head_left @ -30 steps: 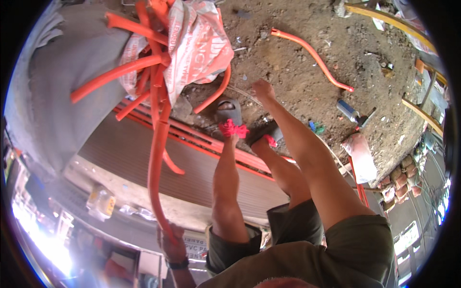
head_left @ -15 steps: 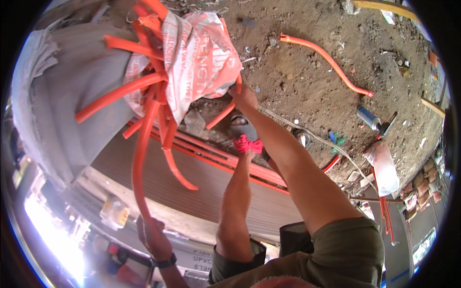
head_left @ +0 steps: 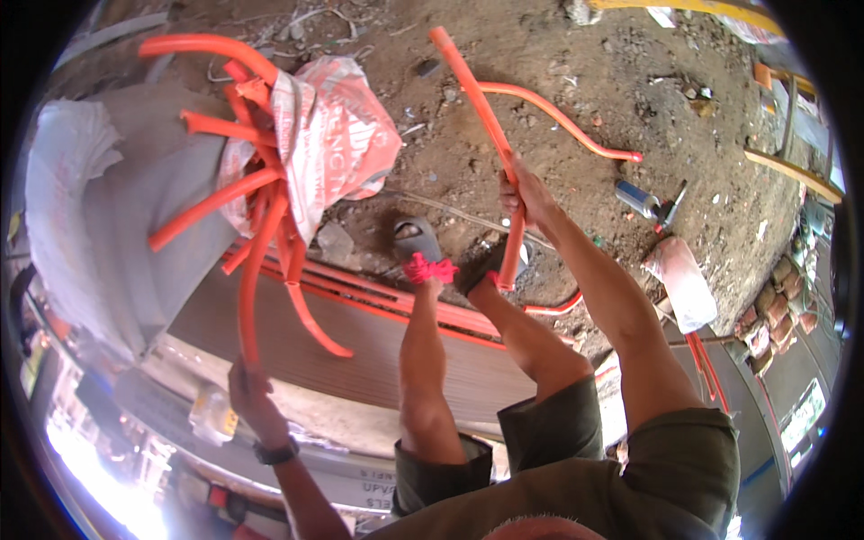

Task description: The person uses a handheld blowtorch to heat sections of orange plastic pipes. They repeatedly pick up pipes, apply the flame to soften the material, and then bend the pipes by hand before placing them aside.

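My right hand (head_left: 533,200) grips a short orange plastic pipe (head_left: 477,94), which slants over the dirt in front of my feet. My left hand (head_left: 255,400), slightly blurred, is closed at the lower end of a long curved orange pipe (head_left: 249,306). That pipe sticks out of a white and red printed sack (head_left: 346,135), lying on its side at the left. Several other orange pipes (head_left: 211,207) poke from the sack's mouth. Another bent orange pipe (head_left: 562,117) lies on the ground beyond my right hand.
Long orange pipes (head_left: 378,297) lie along a grey ribbed panel (head_left: 297,328) before me. On the dirt at right are a blue can (head_left: 636,198) and a white bag (head_left: 681,283). Grey sheeting (head_left: 135,207) covers the left side; wood strips (head_left: 792,174) lie far right.
My right hand has left the sack and swung right, drawing out an orange pipe. My left hand has shifted slightly left and up, staying at the curved pipe's end.
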A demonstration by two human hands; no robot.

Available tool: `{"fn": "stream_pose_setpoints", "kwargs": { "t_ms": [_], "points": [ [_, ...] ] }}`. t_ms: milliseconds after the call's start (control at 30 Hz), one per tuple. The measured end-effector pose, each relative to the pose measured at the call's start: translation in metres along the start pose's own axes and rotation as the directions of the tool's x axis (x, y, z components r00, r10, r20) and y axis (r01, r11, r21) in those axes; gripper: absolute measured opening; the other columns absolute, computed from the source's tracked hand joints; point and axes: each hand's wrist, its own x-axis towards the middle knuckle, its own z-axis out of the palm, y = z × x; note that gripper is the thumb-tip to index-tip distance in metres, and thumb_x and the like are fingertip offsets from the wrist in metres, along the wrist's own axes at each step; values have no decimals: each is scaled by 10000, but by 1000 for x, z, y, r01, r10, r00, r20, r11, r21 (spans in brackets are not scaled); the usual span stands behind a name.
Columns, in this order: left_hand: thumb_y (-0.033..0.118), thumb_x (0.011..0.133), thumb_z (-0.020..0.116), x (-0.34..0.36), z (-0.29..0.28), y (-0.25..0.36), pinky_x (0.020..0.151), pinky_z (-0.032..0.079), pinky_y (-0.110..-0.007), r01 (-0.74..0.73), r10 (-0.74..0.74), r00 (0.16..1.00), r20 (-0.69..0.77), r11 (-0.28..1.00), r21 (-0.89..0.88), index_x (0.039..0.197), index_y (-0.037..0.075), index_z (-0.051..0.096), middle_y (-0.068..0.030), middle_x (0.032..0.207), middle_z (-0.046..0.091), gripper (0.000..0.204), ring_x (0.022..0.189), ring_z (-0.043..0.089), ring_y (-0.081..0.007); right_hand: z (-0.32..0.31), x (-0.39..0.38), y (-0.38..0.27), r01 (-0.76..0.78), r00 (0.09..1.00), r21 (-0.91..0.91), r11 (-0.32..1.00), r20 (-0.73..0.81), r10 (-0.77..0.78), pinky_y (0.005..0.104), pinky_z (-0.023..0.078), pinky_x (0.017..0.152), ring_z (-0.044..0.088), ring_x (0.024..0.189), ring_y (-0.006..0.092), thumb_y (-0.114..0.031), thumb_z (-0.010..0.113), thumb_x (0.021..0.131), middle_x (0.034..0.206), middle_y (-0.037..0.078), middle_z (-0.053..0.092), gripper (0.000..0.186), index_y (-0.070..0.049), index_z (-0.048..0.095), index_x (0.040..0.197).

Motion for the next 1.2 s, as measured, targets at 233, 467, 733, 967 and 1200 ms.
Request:
{"fn": "stream_pose_setpoints", "kwargs": {
  "t_ms": [233,467,733,967,1200],
  "points": [
    [272,1031,641,47,-11,23,607,386,-259,-249,220,964,147,944,218,1199,-13,692,6,843,595,335,703,474,-70,10,-85,-8,-27,961,322,946,268,-63,241,361,440,404,494,70,-672,360,1055,639,-69,419,630,-94,611,1044],
    [336,1020,653,153,30,71,626,425,-266,-312,189,877,442,923,224,1132,-22,724,15,827,611,381,700,497,-79,62,-137,0,-102,913,522,847,388,-129,244,377,410,406,462,75,-596,368,1082,617,-53,409,601,-66,643,1151],
    [310,1018,631,196,72,83,674,489,-348,-465,408,847,340,879,103,1084,-4,733,-15,800,683,336,714,587,-126,99,-197,-18,24,944,288,957,309,-116,245,342,435,397,486,71,-590,378,1088,621,-50,387,571,-77,608,1186],
    [363,1009,625,127,74,38,577,487,-322,-87,8,833,553,989,116,1008,-7,697,-32,711,635,376,619,585,-132,142,-278,-21,223,970,-255,941,158,-187,247,399,471,434,520,85,-533,479,1074,667,-21,436,508,-46,568,1186],
    [246,968,665,9,111,9,557,481,-317,652,-230,701,675,590,-476,919,64,604,-46,758,616,198,615,594,-148,190,-317,-7,203,977,-503,840,157,-142,268,443,523,528,580,106,-463,582,1040,722,38,569,473,-5,563,1155]
  ]
}}
